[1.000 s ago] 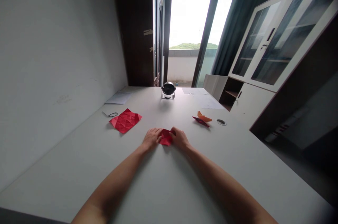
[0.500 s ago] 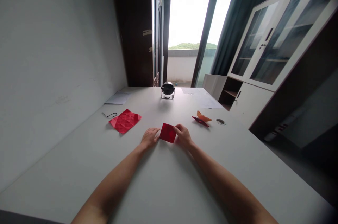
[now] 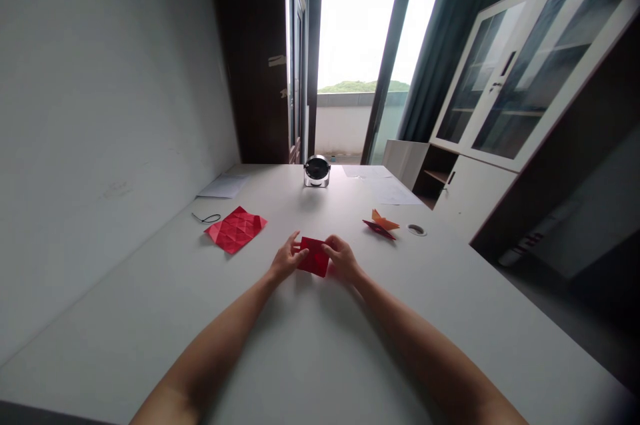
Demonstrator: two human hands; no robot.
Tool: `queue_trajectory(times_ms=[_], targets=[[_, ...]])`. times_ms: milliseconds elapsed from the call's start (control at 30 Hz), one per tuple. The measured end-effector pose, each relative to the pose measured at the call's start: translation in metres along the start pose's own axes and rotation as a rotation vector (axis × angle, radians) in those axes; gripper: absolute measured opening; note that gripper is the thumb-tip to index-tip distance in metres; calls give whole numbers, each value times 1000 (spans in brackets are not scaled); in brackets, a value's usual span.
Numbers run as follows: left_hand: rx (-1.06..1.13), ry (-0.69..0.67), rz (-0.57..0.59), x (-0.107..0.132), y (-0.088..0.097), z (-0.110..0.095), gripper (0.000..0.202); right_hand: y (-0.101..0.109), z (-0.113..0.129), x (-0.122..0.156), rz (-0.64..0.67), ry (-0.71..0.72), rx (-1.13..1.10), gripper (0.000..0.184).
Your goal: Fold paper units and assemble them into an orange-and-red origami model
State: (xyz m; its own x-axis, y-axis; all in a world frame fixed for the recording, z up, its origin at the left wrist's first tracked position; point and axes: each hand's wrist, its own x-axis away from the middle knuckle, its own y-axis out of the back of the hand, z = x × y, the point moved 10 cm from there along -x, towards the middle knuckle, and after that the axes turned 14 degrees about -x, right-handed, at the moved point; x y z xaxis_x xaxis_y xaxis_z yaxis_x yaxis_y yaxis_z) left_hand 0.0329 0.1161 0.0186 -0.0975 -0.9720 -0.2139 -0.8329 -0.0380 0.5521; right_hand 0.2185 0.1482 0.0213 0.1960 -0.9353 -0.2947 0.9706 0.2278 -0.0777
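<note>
A small red folded paper [image 3: 315, 258] is held up just above the white table, tilted toward me. My right hand [image 3: 341, 256] pinches its right edge, thumb on the near face and fingers behind. At the paper's left edge, the thumb of my left hand [image 3: 287, 258] lies over the front while its other fingers reach up behind, partly spread. Farther left lies a creased red paper sheet [image 3: 237, 229], unfolded. To the right rest an orange folded paper piece [image 3: 385, 221] and a dark red folded paper piece [image 3: 379, 230], close together.
A round black device on a metal stand [image 3: 317, 171] stands at the table's far end. White papers [image 3: 223, 186] lie at the far left, more at the far right. A black cable tie [image 3: 207, 217] and a round table grommet [image 3: 417, 230] flank the work area. A wall borders the left.
The red folded paper has shifted slightly left and toward me. My left thumb has come over its left edge, where the hand was beside it before.
</note>
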Motion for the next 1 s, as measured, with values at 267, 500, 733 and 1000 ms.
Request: queue_trajectory(times_ms=[267, 500, 733, 1000], targets=[[120, -18, 7, -3, -4, 2, 36, -12, 4, 6, 30, -35, -2, 28], [-10, -2, -67, -4, 6, 8, 32, -8, 5, 5, 5, -85, -159, 38], [348, 67, -182, -8, 16, 21, 38, -13, 13, 6, 98, -93, -258, 42], [245, 29, -127, -7, 10, 16, 38, -20, 3, 2, 138, -72, -233, 35]])
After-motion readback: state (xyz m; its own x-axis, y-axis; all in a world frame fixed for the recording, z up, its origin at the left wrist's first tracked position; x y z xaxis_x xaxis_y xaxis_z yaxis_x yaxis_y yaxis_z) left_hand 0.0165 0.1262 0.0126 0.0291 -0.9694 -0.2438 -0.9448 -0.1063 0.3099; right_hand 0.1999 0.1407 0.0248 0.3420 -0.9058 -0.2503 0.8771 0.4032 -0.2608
